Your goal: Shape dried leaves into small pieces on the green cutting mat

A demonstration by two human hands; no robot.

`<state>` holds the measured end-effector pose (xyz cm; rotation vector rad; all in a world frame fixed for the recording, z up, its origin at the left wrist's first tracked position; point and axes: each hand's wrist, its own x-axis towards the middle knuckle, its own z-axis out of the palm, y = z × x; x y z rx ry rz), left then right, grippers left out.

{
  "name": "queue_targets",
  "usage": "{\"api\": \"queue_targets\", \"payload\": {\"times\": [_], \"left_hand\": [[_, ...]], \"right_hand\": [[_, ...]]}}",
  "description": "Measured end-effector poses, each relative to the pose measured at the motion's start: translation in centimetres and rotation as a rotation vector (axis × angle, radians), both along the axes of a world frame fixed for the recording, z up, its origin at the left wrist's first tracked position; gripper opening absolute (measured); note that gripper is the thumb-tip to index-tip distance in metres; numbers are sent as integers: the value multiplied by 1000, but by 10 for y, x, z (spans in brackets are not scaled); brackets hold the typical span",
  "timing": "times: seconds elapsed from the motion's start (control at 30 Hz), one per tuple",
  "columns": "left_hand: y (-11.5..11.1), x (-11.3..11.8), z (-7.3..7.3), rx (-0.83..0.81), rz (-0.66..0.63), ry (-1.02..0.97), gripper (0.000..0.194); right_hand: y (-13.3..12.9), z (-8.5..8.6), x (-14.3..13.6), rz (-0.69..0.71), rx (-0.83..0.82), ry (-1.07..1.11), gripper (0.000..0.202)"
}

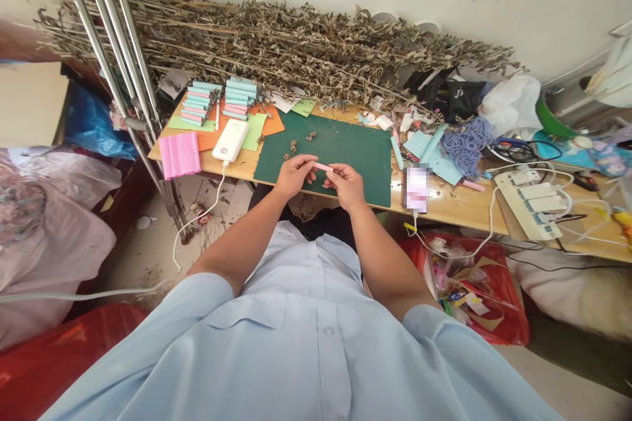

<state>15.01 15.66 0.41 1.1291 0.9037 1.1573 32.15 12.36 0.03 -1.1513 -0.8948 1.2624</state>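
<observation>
A small pink paper roll [323, 166] is held level between my two hands, above the front part of a dark green mat [365, 151]. My left hand [295, 174] pinches its left end, and my right hand [347, 184] grips the right end with the thumb and fingers. Small crumbled pieces of dried leaf [293, 146] lie on the mat just beyond my hands. Stacked blue and pink rolls [241, 97] sit at the back left of the table, on coloured paper sheets.
Dried plant stems [296, 39] stretch along the back. A white power bank [231, 140] and pink paper [180, 154] lie left. Phone [416, 189], blue string [467, 145] and power strip [528, 204] lie right. Metal poles [116, 39] stand left; a red bag [516, 302] is below.
</observation>
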Motion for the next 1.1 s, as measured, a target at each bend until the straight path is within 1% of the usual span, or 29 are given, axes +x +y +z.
{"api": "queue_targets", "payload": {"times": [0.1, 0.23, 0.33, 0.43, 0.53, 0.63, 0.73, 0.87, 0.97, 1.1], "left_hand": [[5, 1, 0, -37, -16, 50, 19], [14, 3, -1, -104, -104, 130, 14], [19, 4, -4, -96, -158, 198, 12], [22, 5, -5, -106, -172, 224, 10], [21, 4, -3, -154, -160, 199, 8], [17, 2, 3, -193, -129, 123, 9], [14, -1, 6, -187, -113, 23, 10], [11, -4, 6, -174, -111, -71, 16], [9, -5, 5, -147, -106, -76, 20], [7, -3, 5, -77, -80, 11, 25]], "right_hand": [[-1, -1, 0, -10, 12, -8, 38], [-1, -3, 0, -17, 22, -16, 37], [-1, -4, 0, -22, 30, -8, 37], [-1, -3, 0, -18, 18, -5, 38], [-2, -1, 0, -14, 14, 2, 40], [-3, 0, 1, -7, 18, 22, 43], [-4, 1, 2, 4, 18, 36, 43], [-5, 2, 2, 20, 25, 52, 42], [-5, 3, 1, 20, 20, 54, 42], [-6, 3, 1, 21, 8, 37, 41]]}}
